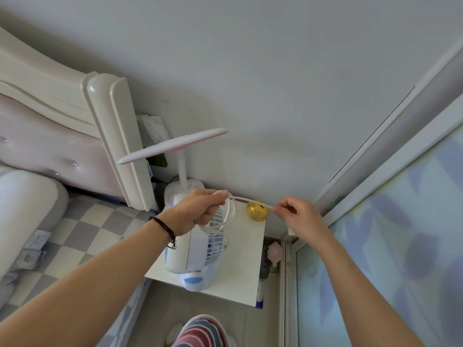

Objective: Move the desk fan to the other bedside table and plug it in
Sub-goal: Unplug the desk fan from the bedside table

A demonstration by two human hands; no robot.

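A white and light-blue desk fan stands on the white bedside table beside the bed. Its white cord hangs in loops above the fan. My left hand grips the coiled loops. My right hand pinches the cord's free stretch, which runs taut between the two hands. A small white piece, possibly the plug, shows under my right palm.
A pink-and-white desk lamp stands at the table's back, its head over the fan. A gold ornament sits at the back right corner. The bed headboard is on the left, a sliding door on the right. Small objects lie on the floor in the gap.
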